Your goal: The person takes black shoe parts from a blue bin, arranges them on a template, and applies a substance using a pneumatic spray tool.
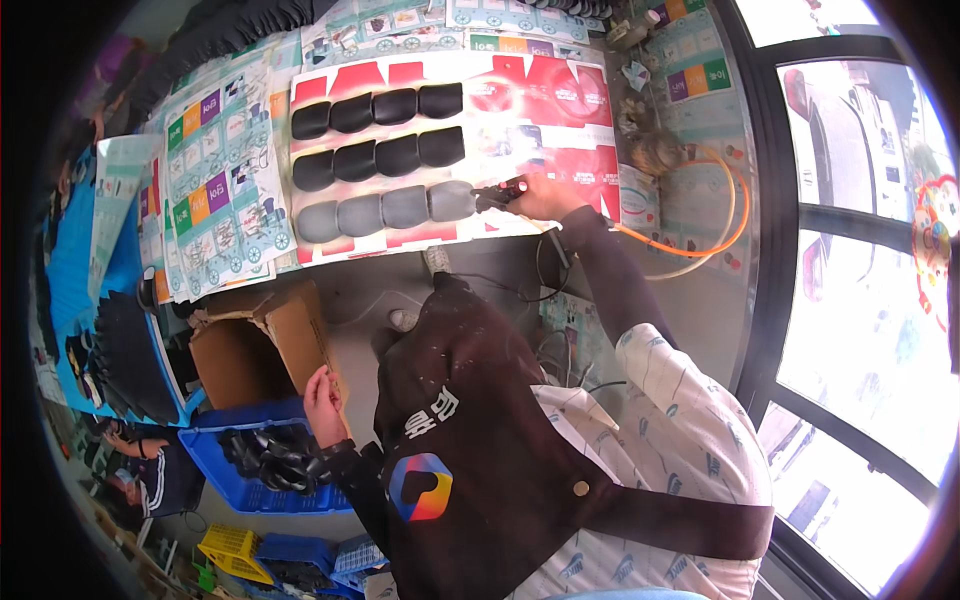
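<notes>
My right hand (pixel 548 198) is wrapped around a small dark spray gun (pixel 497 194) at the near right side of a red and white printed sheet. Its front end points left, close to the rightmost of several rounded grey pieces (pixel 404 207) in the nearest row. Two rows farther back hold similar glossy black pieces (pixel 395 153), which look like moulded caps or pads. Low on the left, my left hand (pixel 323 405) hangs beside a cardboard box, its fingers loosely apart and nothing visible in them.
An orange hose (pixel 690 252) loops at the table's right. Printed papers (pixel 222 180) cover the left side. Below stand an open cardboard box (pixel 240 350), a blue crate (pixel 215 460) of black pieces and a yellow crate (pixel 235 552). Another person (pixel 165 475) is at far left; windows line the right.
</notes>
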A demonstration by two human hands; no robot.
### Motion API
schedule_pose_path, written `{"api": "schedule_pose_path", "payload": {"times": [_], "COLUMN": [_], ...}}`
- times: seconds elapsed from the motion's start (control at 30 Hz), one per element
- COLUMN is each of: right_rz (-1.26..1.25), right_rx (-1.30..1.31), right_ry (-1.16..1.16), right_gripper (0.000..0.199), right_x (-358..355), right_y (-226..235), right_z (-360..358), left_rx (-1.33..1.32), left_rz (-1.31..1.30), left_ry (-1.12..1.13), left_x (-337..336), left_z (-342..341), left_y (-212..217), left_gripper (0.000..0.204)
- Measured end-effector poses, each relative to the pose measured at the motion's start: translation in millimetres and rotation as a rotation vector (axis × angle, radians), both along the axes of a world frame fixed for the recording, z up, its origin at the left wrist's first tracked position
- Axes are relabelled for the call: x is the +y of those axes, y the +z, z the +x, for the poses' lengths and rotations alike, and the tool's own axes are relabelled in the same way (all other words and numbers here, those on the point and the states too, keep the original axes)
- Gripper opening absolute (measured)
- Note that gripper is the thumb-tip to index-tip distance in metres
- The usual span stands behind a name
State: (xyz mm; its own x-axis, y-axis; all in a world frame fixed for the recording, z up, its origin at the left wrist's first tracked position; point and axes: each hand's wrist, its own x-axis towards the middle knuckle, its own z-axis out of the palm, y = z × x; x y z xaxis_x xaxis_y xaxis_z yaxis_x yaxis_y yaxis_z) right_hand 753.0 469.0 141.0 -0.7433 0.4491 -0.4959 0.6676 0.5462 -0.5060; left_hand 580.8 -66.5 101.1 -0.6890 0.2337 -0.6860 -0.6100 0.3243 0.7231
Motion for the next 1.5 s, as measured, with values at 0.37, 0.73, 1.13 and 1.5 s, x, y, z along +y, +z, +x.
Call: {"api": "schedule_pose_path", "payload": {"times": [0.37, 0.73, 1.13, 1.5], "right_rz": [-0.015, 0.387, 0.439, 0.353], "right_rx": [0.292, 0.292, 0.330, 0.233], "right_ry": [-0.163, -0.014, -0.002, 0.048], "right_gripper": [0.025, 0.019, 0.020, 0.021], "right_x": [-64.0, -52.5, -40.3, -8.4], "right_y": [-44.4, 10.0, 4.4, 4.8], "right_z": [19.8, -10.9, -30.2, -22.8], "left_rx": [0.001, 0.050, 0.071, 0.072], "left_rz": [0.056, 0.090, 0.076, 0.088], "left_ry": [-0.005, -0.006, 0.070, 0.041], "left_x": [-40.6, -81.4, -103.5, -45.1], "left_z": [4.9, 1.8, 0.2, -18.9], "left_y": [-5.7, -2.8, -4.9, 4.3], "left_gripper": [0.024, 0.023, 0.025, 0.025]}}
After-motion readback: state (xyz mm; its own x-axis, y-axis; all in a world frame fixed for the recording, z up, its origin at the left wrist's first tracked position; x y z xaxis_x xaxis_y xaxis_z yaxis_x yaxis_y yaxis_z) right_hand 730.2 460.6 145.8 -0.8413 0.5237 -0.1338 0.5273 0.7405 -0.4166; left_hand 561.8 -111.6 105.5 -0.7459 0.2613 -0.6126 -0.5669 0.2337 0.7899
